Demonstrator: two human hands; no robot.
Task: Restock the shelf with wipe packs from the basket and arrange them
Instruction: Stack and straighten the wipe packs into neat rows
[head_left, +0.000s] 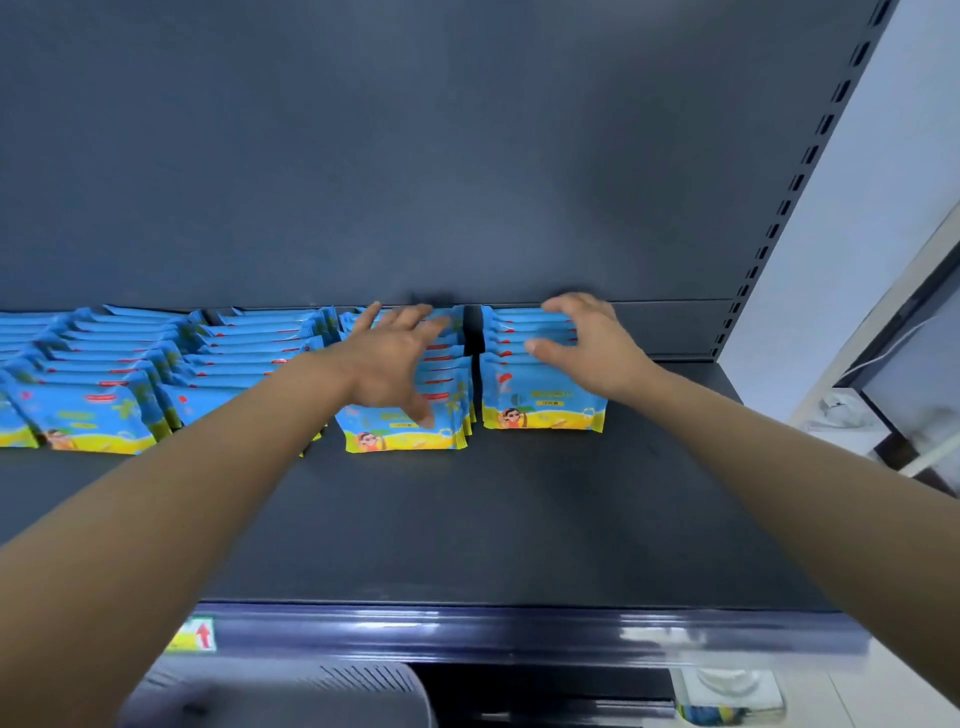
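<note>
Blue and yellow wipe packs stand in rows on the dark shelf (519, 519), leaning back toward the rear panel. My left hand (395, 358) lies spread over the top of the second row from the right (405, 434), fingers apart and touching the packs. My right hand (587, 343) rests on the rightmost row (543, 397), thumb in front and fingers curled over the back packs. Neither hand lifts a pack. More rows (88, 410) fill the shelf to the left. No basket is clearly visible.
The shelf's glossy front edge (519, 631) carries a yellow price tag (195, 635). A perforated upright (795, 182) bounds the shelf on the right, with bare shelf beside the last row. A grey object (291, 691) sits below the shelf.
</note>
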